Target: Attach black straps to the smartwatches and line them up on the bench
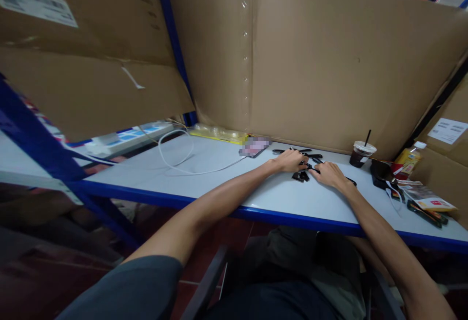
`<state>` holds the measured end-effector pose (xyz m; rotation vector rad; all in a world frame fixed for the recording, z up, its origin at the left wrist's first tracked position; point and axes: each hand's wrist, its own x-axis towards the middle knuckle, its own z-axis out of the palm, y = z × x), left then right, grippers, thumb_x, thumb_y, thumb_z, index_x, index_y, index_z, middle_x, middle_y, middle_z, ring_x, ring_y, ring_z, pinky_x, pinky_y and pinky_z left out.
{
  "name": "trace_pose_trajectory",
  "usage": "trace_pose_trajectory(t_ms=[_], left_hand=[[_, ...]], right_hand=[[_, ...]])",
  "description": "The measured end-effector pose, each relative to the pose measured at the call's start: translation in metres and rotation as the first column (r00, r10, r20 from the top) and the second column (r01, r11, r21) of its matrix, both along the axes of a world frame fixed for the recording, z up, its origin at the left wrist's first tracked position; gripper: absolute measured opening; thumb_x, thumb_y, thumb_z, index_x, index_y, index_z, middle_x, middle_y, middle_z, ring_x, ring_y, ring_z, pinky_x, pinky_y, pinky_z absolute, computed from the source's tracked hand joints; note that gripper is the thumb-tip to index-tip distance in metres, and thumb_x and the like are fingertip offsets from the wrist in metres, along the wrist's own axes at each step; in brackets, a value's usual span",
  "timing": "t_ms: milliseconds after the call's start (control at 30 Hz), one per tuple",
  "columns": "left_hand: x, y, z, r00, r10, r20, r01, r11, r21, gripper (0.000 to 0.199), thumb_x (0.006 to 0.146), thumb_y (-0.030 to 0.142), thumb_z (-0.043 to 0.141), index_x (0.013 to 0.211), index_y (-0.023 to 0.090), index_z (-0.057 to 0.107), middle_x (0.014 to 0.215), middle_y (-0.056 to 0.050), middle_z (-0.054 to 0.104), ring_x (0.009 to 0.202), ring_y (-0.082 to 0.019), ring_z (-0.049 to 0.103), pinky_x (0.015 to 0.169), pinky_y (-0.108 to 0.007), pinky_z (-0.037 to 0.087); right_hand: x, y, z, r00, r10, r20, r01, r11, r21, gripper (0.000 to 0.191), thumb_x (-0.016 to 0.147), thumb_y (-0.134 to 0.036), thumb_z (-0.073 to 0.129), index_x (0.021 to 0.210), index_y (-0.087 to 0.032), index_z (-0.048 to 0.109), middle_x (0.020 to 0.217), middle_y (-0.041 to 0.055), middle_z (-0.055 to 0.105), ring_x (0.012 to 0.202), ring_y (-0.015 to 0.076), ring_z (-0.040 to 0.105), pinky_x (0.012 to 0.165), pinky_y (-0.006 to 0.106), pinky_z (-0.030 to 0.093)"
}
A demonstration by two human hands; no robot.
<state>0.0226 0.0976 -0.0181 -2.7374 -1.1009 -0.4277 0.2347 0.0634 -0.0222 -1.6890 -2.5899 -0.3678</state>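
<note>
My left hand (291,160) is closed, its fingers bent down around one end of a slim black piece (309,167). Close beside it on the right, my right hand (330,173) is closed at the other end of that black piece. What kind of thing it is cannot be made out at this size. Several long dark strips (315,156) lie just behind the hands. The tip of another dark strip (351,181) shows past my right hand. Small black bits (300,177) rest on the table in front of my left hand.
On the white table (219,183) a white cable (197,171) runs to a phone (255,147). To the right stand a lidded drink cup (361,153), a black box (380,174), a bottle (411,159) and a packet (429,197). Cardboard (310,66) walls the back.
</note>
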Motion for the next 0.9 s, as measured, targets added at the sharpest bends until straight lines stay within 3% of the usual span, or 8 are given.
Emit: trace_pose_trajectory(t_ms=[167,333,467,600,733,900], left_hand=[[0.0006,-0.0012,-0.0008,1.0,-0.021,0.019,0.021,1.0,-0.023,0.025,0.094,0.035,0.057,0.081,0.021,0.073,0.08,-0.008,0.074,0.076,-0.023,0.07,0.066,-0.028,0.042],[0.0027,0.0,-0.0023,0.999,-0.049,0.008,0.049,0.999,-0.006,0.021,0.091,0.027,0.056,0.099,0.025,0.075,0.085,-0.006,0.076,0.081,-0.023,0.071,0.067,-0.028,0.043],[-0.0001,-0.0001,0.0005,1.0,0.002,-0.008,-0.002,1.0,0.003,0.024,0.095,0.036,0.056,0.106,0.025,0.074,0.091,-0.008,0.076,0.084,-0.024,0.071,0.07,-0.028,0.044],[-0.0016,-0.0017,0.0021,0.999,0.028,-0.025,-0.028,1.0,-0.004,0.027,0.095,0.042,0.056,0.097,0.022,0.074,0.087,-0.01,0.075,0.081,-0.025,0.071,0.07,-0.029,0.044],[0.0005,-0.0023,0.0005,1.0,-0.006,-0.016,0.005,1.0,-0.012,0.026,0.094,0.037,0.055,0.089,0.021,0.075,0.085,-0.01,0.075,0.08,-0.025,0.071,0.069,-0.03,0.044],[0.0021,-0.0009,-0.0002,0.998,-0.056,0.001,0.056,0.998,-0.011,0.027,0.093,0.031,0.055,0.109,0.026,0.075,0.087,-0.007,0.076,0.082,-0.024,0.072,0.07,-0.03,0.045]], right_hand=[[0.0003,0.0,0.0002,1.0,-0.001,-0.011,0.001,1.0,0.006,0.05,0.101,-0.053,0.04,0.097,-0.02,0.078,0.096,0.0159,0.077,0.086,0.0268,0.07,0.073,0.033,0.041],[-0.0005,-0.0006,0.0009,1.0,0.0,-0.012,0.0,1.0,0.002,0.048,0.101,-0.051,0.042,0.1,-0.02,0.078,0.097,0.0157,0.077,0.088,0.0271,0.07,0.074,0.033,0.042],[-0.0007,-0.0003,0.0007,1.0,-0.009,-0.013,0.009,1.0,-0.006,0.049,0.101,-0.051,0.041,0.099,-0.02,0.078,0.097,0.0161,0.077,0.088,0.0272,0.07,0.075,0.033,0.042],[-0.0003,0.0,-0.0002,1.0,-0.003,-0.014,0.003,1.0,-0.001,0.049,0.101,-0.052,0.041,0.098,-0.02,0.078,0.096,0.0157,0.077,0.088,0.0271,0.071,0.075,0.033,0.042],[0.0,0.0002,-0.0008,1.0,-0.002,-0.015,0.002,1.0,0.005,0.049,0.101,-0.052,0.041,0.098,-0.02,0.078,0.096,0.0157,0.077,0.086,0.0266,0.07,0.074,0.033,0.042],[-0.0002,0.0003,-0.0005,1.0,0.004,-0.02,-0.004,1.0,0.004,0.049,0.101,-0.05,0.041,0.099,-0.019,0.079,0.097,0.0163,0.077,0.086,0.027,0.07,0.072,0.033,0.042]])
